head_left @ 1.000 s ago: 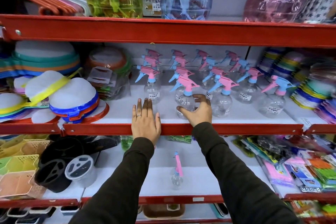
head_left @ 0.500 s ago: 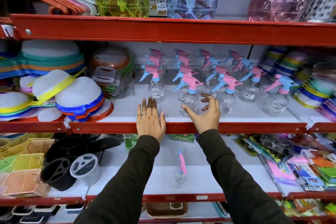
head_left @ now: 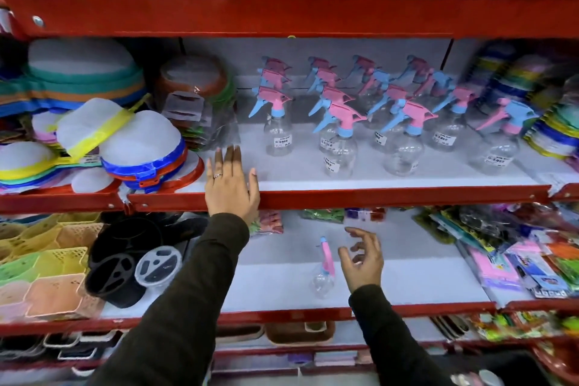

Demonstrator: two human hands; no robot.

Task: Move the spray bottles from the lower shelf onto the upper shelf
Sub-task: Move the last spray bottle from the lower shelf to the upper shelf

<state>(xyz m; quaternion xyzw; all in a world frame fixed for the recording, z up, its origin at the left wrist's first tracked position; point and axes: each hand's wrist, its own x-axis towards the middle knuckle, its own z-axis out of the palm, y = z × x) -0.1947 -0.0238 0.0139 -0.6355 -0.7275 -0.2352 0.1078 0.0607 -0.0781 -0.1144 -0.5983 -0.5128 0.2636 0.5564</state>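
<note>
One clear spray bottle [head_left: 324,273] with a pink and blue trigger head stands alone on the lower shelf [head_left: 282,288]. My right hand [head_left: 362,258] hovers just right of it, fingers curled and apart, holding nothing. On the upper shelf [head_left: 391,194] stand several clear spray bottles with pink and blue heads; the nearest one [head_left: 340,144] is at the front middle. My left hand [head_left: 232,186] lies flat on the upper shelf's red front edge, left of the bottles, with a ring on one finger.
Round white mesh covers with coloured rims [head_left: 141,150] fill the upper shelf's left side. Stacked coloured items [head_left: 554,128] crowd its right end. On the lower shelf sit pastel baskets [head_left: 40,276] and black holders [head_left: 122,263] at left, packaged goods [head_left: 526,257] at right.
My right hand let go of a bottle on the upper shelf and dropped to the lower shelf, beside the lone bottle. My left hand stayed on the shelf edge.
</note>
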